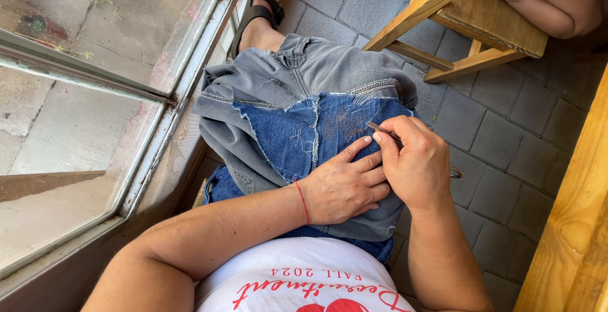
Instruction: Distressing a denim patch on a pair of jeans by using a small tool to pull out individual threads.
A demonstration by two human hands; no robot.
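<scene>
Left hand flat, fingers spread, pressing blue denim patch onto grey jeans on lap. Right hand pinched around thin metal tool, probably small scissors; handle mostly hidden.

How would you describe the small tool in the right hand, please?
Start at the grey jeans on the lap, then find the blue denim patch. At its right edge, the right hand pinches a thin metal tool, the only shiny, pointed thing on the cloth.
</scene>
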